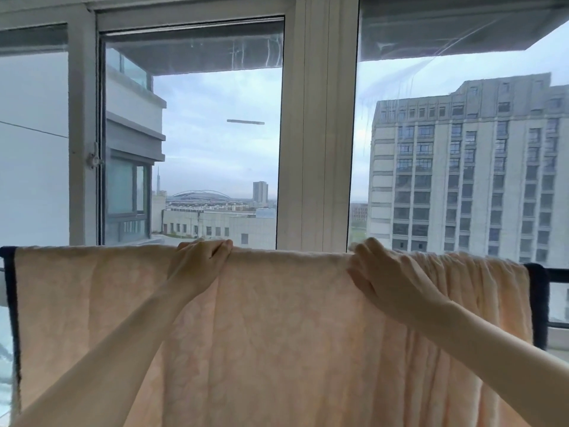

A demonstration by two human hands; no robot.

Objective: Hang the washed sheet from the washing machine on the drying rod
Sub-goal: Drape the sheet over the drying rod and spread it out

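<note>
Your left hand (200, 261) and right hand (386, 274) are resting apart on the top fold of the sheet (277, 334), which is hanging below them. Beyond your hands the window frame (317, 134) is standing, with a tall building (468, 167) lying behind your right hand.

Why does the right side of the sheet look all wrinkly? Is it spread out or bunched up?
Bunched up there. The sheet hangs flat on its left and middle, but right of the right hand it gathers into tight vertical folds.

A pale peach sheet (277, 334) with a faint floral pattern is edged in dark navy. The window frame (317, 134) is painted white.
</note>
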